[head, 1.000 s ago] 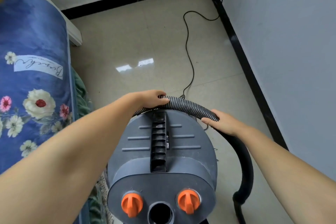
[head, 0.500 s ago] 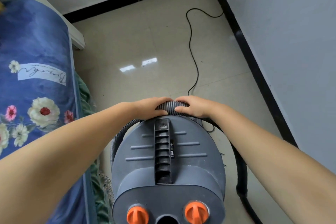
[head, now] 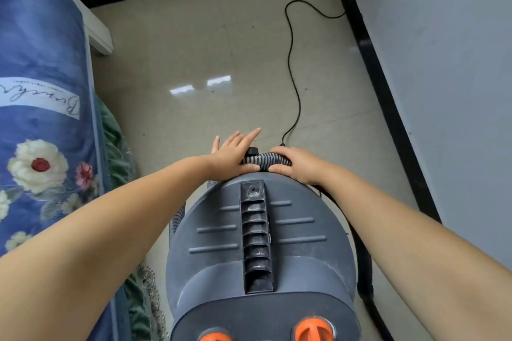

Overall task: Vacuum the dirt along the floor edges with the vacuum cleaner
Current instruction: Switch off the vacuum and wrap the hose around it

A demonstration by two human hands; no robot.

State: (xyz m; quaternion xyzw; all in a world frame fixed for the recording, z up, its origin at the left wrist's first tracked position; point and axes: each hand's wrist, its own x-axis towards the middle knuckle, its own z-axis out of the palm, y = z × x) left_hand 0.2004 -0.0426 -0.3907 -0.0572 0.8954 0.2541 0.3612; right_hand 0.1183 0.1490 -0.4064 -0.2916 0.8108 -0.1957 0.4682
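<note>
A grey vacuum cleaner (head: 260, 252) with two orange knobs stands right below me. Its ribbed grey hose (head: 263, 160) lies across the far top edge of the body. My right hand (head: 293, 165) is closed around the hose. My left hand (head: 234, 153) rests on the hose's left part with its fingers stretched out flat, thumb under the hose. A black rigid tube (head: 365, 266) runs down the vacuum's right side.
The black power cord (head: 293, 69) snakes over the beige tile floor to a wall socket at the top right. Black skirting (head: 388, 97) lines the right and far walls. A blue floral mattress (head: 41, 108) and green cloth crowd the left side.
Over the last second my right hand slid left along the hose until it sits beside my left hand. My left hand's fingers have spread open.
</note>
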